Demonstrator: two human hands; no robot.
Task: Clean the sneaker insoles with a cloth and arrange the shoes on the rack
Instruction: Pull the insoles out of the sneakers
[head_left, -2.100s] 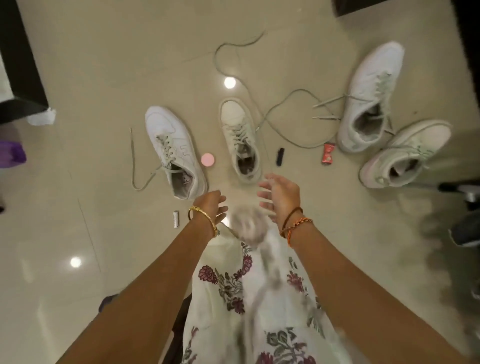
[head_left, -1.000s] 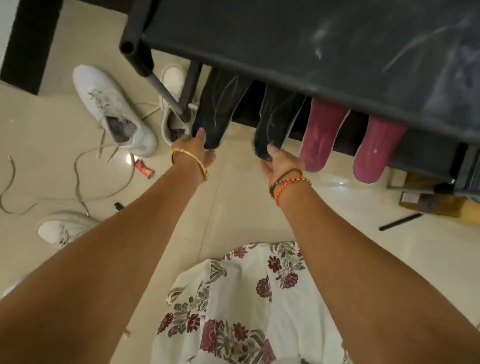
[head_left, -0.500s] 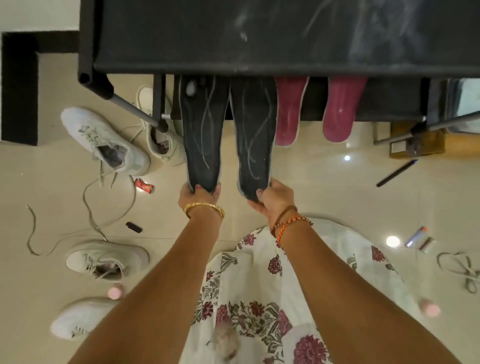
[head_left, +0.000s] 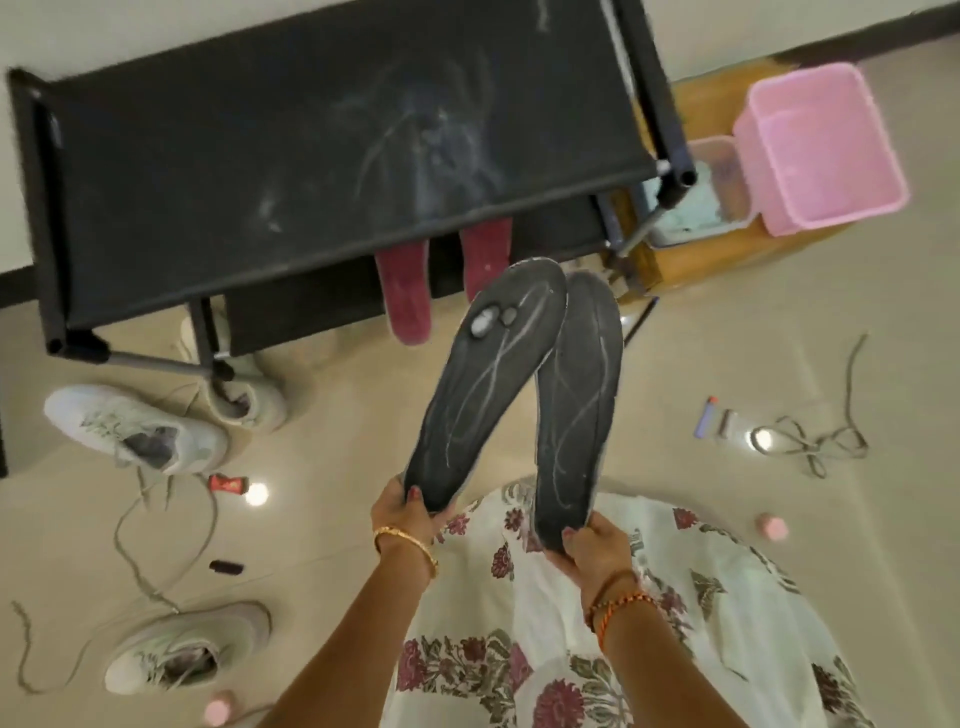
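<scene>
At the centre of the frame the left hand (head_left: 402, 512) pinches the heel of one dark insole (head_left: 485, 379) and the right hand (head_left: 589, 543) grips the heel of the other dark insole (head_left: 576, 400), thumbs on top, the remaining fingers hidden beneath; the toe ends lean together. Behind them, upper left, the black rack (head_left: 291, 171) hides most of two red insoles (head_left: 408, 291) poking out below its top shelf. At left, one white sneaker (head_left: 137, 428) lies open, a second sneaker (head_left: 236, 387) is partly screened by the rack leg, and a third sneaker (head_left: 184, 647) sits lower left; small floor items are too blurred to identify.
</scene>
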